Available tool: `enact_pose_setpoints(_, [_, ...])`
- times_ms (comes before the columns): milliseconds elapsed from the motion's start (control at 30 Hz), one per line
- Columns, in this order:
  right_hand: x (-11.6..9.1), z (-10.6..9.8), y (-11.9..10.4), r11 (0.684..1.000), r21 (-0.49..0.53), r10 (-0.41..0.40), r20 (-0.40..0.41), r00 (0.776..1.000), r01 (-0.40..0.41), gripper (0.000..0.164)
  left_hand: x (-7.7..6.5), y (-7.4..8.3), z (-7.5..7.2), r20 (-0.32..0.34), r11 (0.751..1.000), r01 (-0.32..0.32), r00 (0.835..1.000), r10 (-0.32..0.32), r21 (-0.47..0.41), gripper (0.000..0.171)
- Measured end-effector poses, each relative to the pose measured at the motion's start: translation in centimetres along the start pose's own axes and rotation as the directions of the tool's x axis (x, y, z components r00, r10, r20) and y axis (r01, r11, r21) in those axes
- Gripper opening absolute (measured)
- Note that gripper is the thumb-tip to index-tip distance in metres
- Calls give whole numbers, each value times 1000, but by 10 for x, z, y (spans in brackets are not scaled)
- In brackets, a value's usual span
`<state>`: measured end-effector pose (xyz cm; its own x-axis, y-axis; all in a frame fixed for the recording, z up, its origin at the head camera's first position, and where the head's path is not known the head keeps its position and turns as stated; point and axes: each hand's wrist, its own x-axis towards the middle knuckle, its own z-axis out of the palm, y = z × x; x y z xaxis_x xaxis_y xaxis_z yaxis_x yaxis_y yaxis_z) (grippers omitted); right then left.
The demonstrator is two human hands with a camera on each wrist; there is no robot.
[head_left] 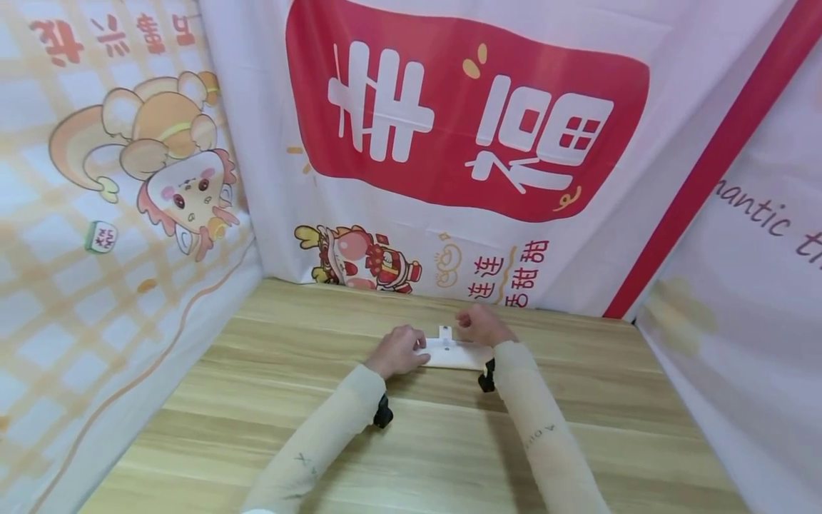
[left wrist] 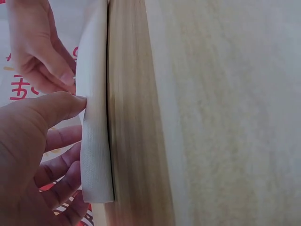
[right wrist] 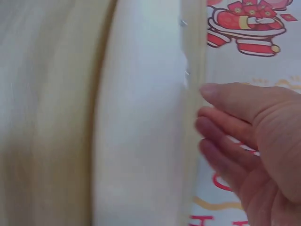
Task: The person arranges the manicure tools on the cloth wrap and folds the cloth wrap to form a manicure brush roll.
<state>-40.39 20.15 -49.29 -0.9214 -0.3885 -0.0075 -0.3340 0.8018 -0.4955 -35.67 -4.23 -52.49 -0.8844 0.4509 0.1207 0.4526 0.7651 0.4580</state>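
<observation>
A long, flat white fabric pouch (head_left: 462, 356) lies on the table, with a short snap tab (head_left: 445, 333) standing out from its far edge. My left hand (head_left: 399, 350) holds its left end. In the left wrist view the thumb (left wrist: 70, 103) presses the edge of the pouch, and the other fingers bend behind it, partly hidden. My right hand (head_left: 484, 326) is just right of the tab. The right wrist view shows its fingers (right wrist: 221, 125) loosely bent and holding nothing, beside the pouch edge. Small metal snaps (right wrist: 187, 73) show along that edge.
The wood-grain table (head_left: 424, 442) meets a hanging white cloth (head_left: 270, 214) with a red printed panel just beyond the hands. Printed cloths also close off the left (head_left: 128, 285) and right (head_left: 738, 300) sides. Black wrist devices (head_left: 382, 412) sit under both forearms.
</observation>
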Motion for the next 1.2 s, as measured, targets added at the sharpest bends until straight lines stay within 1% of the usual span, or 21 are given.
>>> enact_pose_setpoints(67, [5,10,2,999,2,-42,-24,999,42,26,0,1,0,3,1000,2,1000,-2,-5,23])
enact_pose_setpoints(133, [8,17,2,996,4,-90,-38,995,91,13,0,2,0,6,1000,4,1000,-4,-6,23])
enact_pose_setpoints(167, [9,20,2,994,5,-106,-41,993,107,9,0,2,0,7,1000,5,1000,-5,-6,22])
enact_pose_setpoints(200, [10,22,2,993,5,-117,-42,992,117,9,0,2,0,8,1000,5,1000,-5,-3,23])
enact_pose_setpoints(233, [11,25,2,992,6,-124,-39,991,125,11,0,2,0,9,1000,7,1000,-7,-2,23])
enact_pose_setpoints(367, [10,30,1,995,-17,-100,-55,993,99,9,0,2,1,14,1000,9,1000,-9,5,24])
enact_pose_setpoints(500, [10,33,0,998,-13,-57,-71,996,56,21,0,2,1,6,1000,9,1000,-9,10,23])
enact_pose_setpoints(633, [10,32,-1,999,41,-19,-76,997,22,32,-1,1,1,1,1000,15,1000,-15,13,23])
enact_pose_setpoints(767, [7,29,1,993,114,22,-103,994,-10,37,3,-3,9,12,1000,16,1000,-16,21,23])
enact_pose_setpoints(867, [5,26,3,989,148,29,-131,991,-10,34,4,-3,12,2,1000,-1,1000,1,28,23])
enact_pose_setpoints(1067, [1,19,1,979,204,24,-149,989,7,22,0,2,6,-5,1000,1,1000,-1,24,24])
enact_pose_setpoints(1200, [-4,16,-1,972,230,-10,-151,989,45,18,0,3,4,7,1000,9,1000,-9,25,23])
